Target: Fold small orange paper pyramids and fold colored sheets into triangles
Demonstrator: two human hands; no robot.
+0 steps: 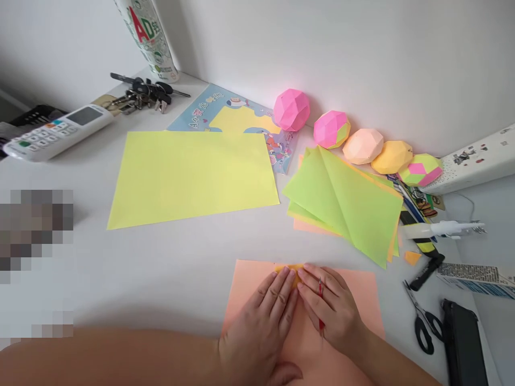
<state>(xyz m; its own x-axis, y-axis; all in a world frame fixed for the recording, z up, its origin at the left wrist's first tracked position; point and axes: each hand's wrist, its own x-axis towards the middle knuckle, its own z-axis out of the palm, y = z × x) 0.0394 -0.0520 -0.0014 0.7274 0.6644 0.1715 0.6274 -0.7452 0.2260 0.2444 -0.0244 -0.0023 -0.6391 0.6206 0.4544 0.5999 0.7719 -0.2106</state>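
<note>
A small folded piece of orange paper (296,276) lies near the top edge of a peach-pink sheet (364,300). My left hand (267,316) rests on it, fingers stretched out together and fingertips pressing its left part. My right hand (336,305) touches the right side of the folded piece with its fingertips. Between the fingers of that hand sits a slim red pen-like tool (321,324), upright in view and partly covered. The two hands' fingertips nearly meet over the paper, hiding much of it.
Beyond lie a yellow sheet (193,179) and fanned green sheets (346,201). Several faceted paper balls (292,110) line the wall. Scissors (424,321), a black case (464,343) and a small orange scrap (412,258) are at right; a remote (60,131) and keys (147,94) at left.
</note>
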